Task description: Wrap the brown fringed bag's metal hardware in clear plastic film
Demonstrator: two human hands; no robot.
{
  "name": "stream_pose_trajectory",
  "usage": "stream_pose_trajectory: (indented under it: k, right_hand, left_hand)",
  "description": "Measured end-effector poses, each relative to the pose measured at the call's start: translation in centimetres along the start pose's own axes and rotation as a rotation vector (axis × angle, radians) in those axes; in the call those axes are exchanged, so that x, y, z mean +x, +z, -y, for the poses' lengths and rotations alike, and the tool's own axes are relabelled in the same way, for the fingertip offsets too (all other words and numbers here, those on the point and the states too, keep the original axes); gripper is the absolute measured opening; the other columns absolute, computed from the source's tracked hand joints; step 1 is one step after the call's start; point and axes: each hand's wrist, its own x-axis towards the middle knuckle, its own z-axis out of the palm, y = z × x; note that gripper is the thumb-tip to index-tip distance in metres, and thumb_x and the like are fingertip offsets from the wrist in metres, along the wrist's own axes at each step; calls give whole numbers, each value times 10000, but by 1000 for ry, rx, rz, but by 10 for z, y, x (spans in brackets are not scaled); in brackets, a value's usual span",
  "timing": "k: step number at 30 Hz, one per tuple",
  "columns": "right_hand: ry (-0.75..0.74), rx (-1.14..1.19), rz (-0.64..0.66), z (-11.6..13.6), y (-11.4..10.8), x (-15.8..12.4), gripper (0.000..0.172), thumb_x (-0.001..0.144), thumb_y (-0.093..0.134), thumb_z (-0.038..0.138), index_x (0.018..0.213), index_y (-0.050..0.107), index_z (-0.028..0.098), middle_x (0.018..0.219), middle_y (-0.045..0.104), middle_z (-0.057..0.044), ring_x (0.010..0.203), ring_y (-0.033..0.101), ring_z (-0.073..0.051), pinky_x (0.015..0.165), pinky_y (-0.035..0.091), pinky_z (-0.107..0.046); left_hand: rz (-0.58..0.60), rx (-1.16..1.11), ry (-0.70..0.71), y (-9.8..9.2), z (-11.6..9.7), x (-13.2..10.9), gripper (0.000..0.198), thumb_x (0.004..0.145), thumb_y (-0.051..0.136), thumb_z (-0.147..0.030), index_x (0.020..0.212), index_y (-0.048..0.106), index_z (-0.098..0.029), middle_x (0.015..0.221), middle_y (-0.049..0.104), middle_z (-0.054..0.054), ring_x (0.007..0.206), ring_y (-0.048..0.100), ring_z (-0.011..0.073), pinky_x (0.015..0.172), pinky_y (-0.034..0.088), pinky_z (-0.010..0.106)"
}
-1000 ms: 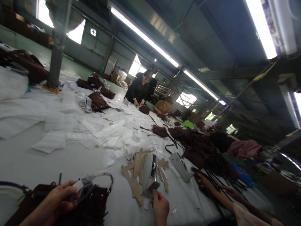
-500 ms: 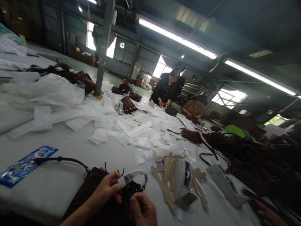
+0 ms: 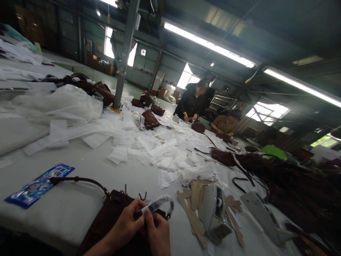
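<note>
My left forearm (image 3: 106, 242) slants up and rightward from below, ending in my left hand (image 3: 131, 217), whose thumb and bent forefinger close in a pinch. My right hand (image 3: 159, 228) stands steeply just beside it, fingers curled inward, thumb raised toward the left fingertips, both hands close together.

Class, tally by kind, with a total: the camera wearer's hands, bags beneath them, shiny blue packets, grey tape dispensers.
Camera wearer's bare hands: 2
Dark brown soft bag beneath them: 1
Blue shiny flat rectangular packet: 1
Grey wedge-shaped tape dispensers: 2
Total: 6
</note>
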Motion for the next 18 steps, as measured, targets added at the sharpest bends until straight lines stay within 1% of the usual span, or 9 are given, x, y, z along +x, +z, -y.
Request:
stream_pose_trajectory:
  k: [3, 5, 7, 9, 11, 13, 15, 18]
  right_hand:
    - [45, -39, 17, -1, 1, 3, 524, 788, 542, 617, 634, 667, 132, 590, 605, -41, 566, 519, -148, 478, 375, -231]
    - [52, -21, 21, -4, 1, 4, 523, 783, 552, 619, 607, 639, 134, 579, 579, -31, 557, 499, -134, 469, 355, -224]
    - [63, 70, 46, -11, 1, 5, 526, 760, 569, 640, 601, 607, 140, 534, 533, -3, 499, 455, -107, 442, 325, -215]
    - [86, 196, 90, -17, 0, 6, 543, 708, 604, 673, 595, 584, 142, 484, 490, 25, 434, 407, -80, 416, 301, -206]
    - [104, 311, 127, -20, -1, 6, 554, 652, 652, 683, 594, 581, 136, 474, 492, 32, 410, 400, -65, 411, 302, -197]
    - [109, 388, 137, -19, -2, 6, 551, 627, 690, 665, 635, 606, 120, 507, 537, 17, 420, 425, -59, 419, 320, -187]
    - [114, 415, 113, -15, -3, 5, 552, 614, 717, 641, 742, 619, 113, 527, 577, 8, 413, 440, -60, 411, 327, -182]
    - [126, 405, 40, -12, -1, 5, 605, 592, 749, 607, 923, 547, 142, 481, 587, 31, 358, 444, -80, 368, 314, -184]
  left_hand:
    - [-17, 128, 14, 3, 0, -4, 187, 848, 566, -367, 874, 540, -185, 679, 609, -1, 564, 556, 129, 512, 415, 191]
    - [-37, 159, 16, 5, 1, -5, 166, 856, 544, -354, 867, 532, -188, 631, 595, -17, 501, 546, 118, 466, 394, 186]
    - [-51, 121, 24, 5, 2, -3, 148, 858, 525, -337, 861, 518, -189, 633, 599, -20, 479, 568, 122, 438, 404, 185]
    - [-46, 23, 16, 6, 4, 0, 128, 847, 516, -314, 855, 497, -188, 643, 611, -22, 455, 594, 130, 409, 425, 189]
    - [-26, -75, -15, 5, 7, 5, 111, 826, 515, -287, 853, 472, -188, 614, 619, -29, 404, 593, 133, 367, 421, 184]
    - [-6, -140, -56, 5, 7, 9, 106, 807, 510, -263, 854, 449, -190, 560, 612, -42, 354, 578, 132, 331, 402, 171]
    - [7, -179, -86, 5, 4, 11, 103, 799, 499, -251, 855, 435, -192, 535, 601, -52, 335, 573, 130, 314, 399, 163]
    - [67, -209, -140, 4, -6, 12, 106, 794, 481, -257, 859, 418, -202, 524, 589, -60, 337, 578, 136, 281, 381, 150]
